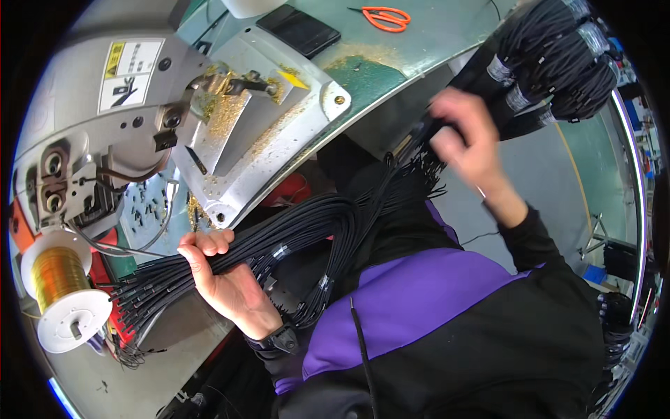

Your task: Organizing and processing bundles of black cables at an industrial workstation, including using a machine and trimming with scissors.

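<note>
My left hand (pixel 236 285) is palm up, its fingers curled around a thick bundle of black cables (pixel 300 218) near their cut ends. The bundle bends across my lap, and several looped strands hang below it. Toward the upper right, my right hand (pixel 476 136) is blurred by motion, with thumb and fingers apart and nothing visible between them. It hovers beside the far ends of the cables (pixel 422 171). A thin black cord (pixel 363 353) lies over my purple and black clothing.
At left stands a grey machine (pixel 136 77) with a gold-coloured spool (pixel 59 276) and a metal base (pixel 324 105) strewn with brassy bits. A phone (pixel 299 31) and orange-handled scissors (pixel 385 19) lie on the green bench. Tied black cable bundles (pixel 551 59) are piled at upper right.
</note>
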Tool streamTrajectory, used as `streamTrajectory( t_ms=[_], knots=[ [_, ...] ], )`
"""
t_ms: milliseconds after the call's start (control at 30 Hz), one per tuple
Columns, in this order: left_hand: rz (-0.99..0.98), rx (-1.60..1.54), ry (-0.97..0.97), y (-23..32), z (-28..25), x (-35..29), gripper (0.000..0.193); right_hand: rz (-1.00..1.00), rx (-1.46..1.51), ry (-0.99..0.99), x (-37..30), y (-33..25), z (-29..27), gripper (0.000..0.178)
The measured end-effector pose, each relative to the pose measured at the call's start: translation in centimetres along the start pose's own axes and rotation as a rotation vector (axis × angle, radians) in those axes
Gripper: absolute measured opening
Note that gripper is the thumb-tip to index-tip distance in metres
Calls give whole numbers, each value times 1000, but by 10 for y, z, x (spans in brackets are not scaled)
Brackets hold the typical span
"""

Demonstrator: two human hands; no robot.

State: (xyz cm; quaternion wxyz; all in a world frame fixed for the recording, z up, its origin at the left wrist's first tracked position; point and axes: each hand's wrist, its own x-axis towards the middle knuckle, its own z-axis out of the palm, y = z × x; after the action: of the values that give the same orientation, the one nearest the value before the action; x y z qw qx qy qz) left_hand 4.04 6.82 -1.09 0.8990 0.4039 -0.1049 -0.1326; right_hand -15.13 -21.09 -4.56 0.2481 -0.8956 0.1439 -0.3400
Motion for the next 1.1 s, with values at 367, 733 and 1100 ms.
streamTrajectory(
  t_ms=[367, 733, 1100],
  knots=[
    [281, 161, 10, 10, 59, -41, 52, 589, 1302, -1092, -60, -56, 163, 27],
    [-208, 62, -182, -9, -11, -68, 39, 300, 1152, -1403, -34, -90, 108, 25],
    [3, -97, 206, 15, -11, -43, 14, 267, 1054, -1401, -56, -87, 153, 35]
  ],
)
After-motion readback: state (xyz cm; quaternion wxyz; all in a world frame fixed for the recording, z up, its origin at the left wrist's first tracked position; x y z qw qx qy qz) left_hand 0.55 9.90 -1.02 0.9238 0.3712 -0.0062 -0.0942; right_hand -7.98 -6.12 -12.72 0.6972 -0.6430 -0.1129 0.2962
